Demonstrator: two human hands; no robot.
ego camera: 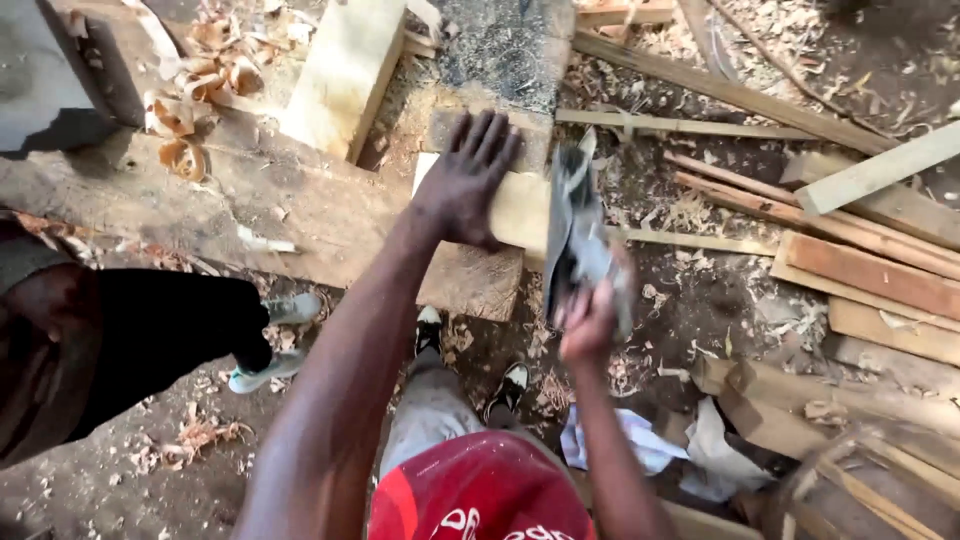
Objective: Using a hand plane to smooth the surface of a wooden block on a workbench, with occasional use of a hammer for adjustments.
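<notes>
**Board held flat, saw gripped over its end**

Cloth, red with white print, fills the bottom edge: the shirt (478, 495) worn by the person, with grey trouser legs and two dark shoes (510, 385) seen below on packed earth. White paper scraps (640, 440) lie crumpled just right of the feet.

Higher up, the right hand (588, 322) is blurred; its fingers are closed round the handle of a handsaw (575, 225), whose flat grey metal blade runs upward across the end of the board. The left hand (468, 178) is pressed palm down on that board (515, 208), fingers spread open and straight. The board is a pale, smooth-planed piece lying on a rough, weathered bench (290, 205) of grey-brown timber, its right end reaching past the bench edge to the blade.

At left a second person's dark trouser leg (160, 325) and pale green shoe (290, 308) are seen beside the bench.

Further up the bench a thick squared pale block (343, 70) lies at a slant, and curled brown shavings (190, 120) are heaped to its left. At right, long narrow offcuts (860, 250), reddish and pale, are piled at angles over ground strewn with chips and sawdust.
</notes>
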